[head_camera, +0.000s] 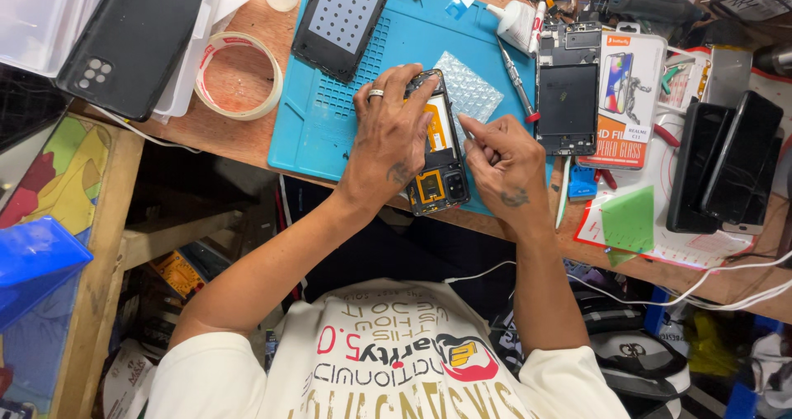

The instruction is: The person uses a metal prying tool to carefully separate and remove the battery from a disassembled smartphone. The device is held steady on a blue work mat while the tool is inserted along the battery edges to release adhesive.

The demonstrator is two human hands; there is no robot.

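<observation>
Pinning an opened phone point(437, 151) flat on the blue mat point(396, 48), the left hand point(394, 134) lies spread over its 9 o'clock side, fingers pressing. The right hand point(505, 159) at 3 o'clock is curled, forefinger extended toward the phone's edge; whether it pinches anything I cannot tell. Judging by this, internal work is underway, needing steady, fine fingertip pressure. The left palm hides much of the phone's interior.
</observation>
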